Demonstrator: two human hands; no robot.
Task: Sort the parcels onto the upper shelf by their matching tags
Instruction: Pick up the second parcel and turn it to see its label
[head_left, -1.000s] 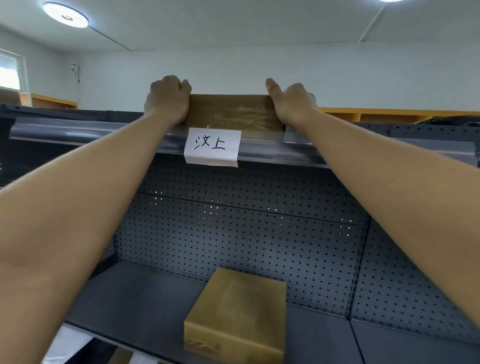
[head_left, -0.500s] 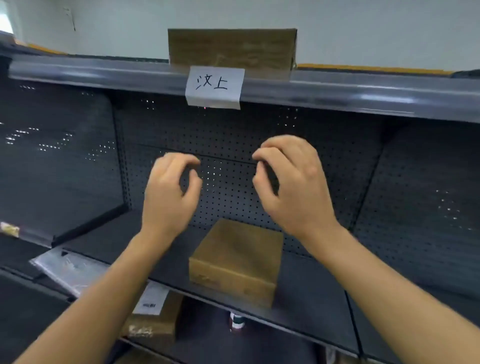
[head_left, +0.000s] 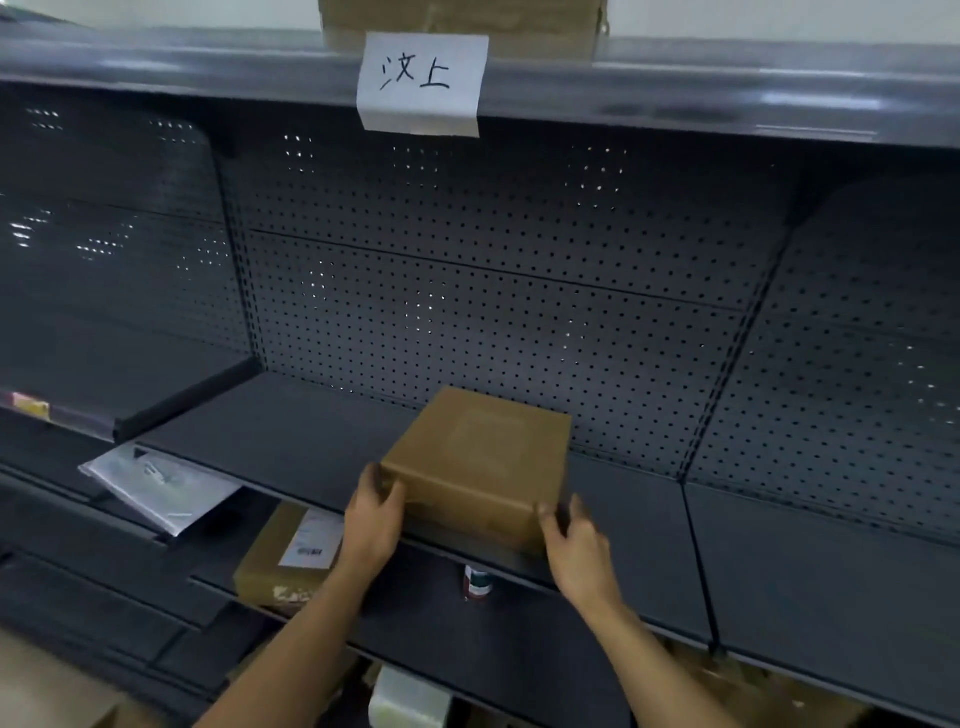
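so, second parcel about to get lifted off the middle shelf

the brown parcel (head_left: 480, 462) sits at the front edge of the middle shelf (head_left: 291, 441), one corner poking toward the camera. left hand (head_left: 371, 525) has its fingers curled against the left corner, right hand (head_left: 574, 540) cups the right front corner, thumb on the edge, both pressing in rather than pinching. looks like stiff cardboard, probably light, smooth enough to slip, so i'd squeeze low on opposite sides. another parcel (head_left: 462, 21) already sits on the upper shelf (head_left: 727, 78) behind the paper tag (head_left: 422, 83).
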